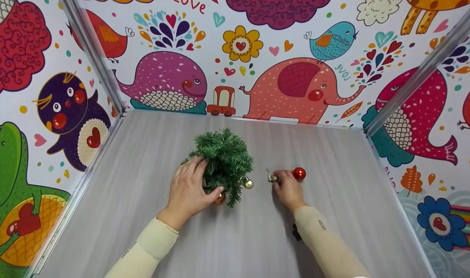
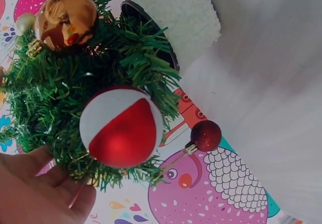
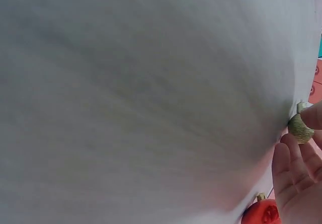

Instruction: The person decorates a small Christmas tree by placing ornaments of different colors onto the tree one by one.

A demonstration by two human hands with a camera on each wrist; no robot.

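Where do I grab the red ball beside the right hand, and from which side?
Probably across its widest part, from above: the red ball is smooth and round, so a sideways push could roll it. The right hand, pinching a gold ball, crowds the red ball's left side in the head view.

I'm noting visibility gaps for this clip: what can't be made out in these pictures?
Head: fluffy white base, hidden behind the artificial Christmas tree.
Head: lettering on the right sleeve, too small to read.
Head: black object, mostly covered by the right sleeve.
Right wrist: held gold bauble, partly covered by the right hand.
Right wrist: red bauble, cut off by the bottom edge.
Left wrist: left hand, cut off by the left and bottom edges.
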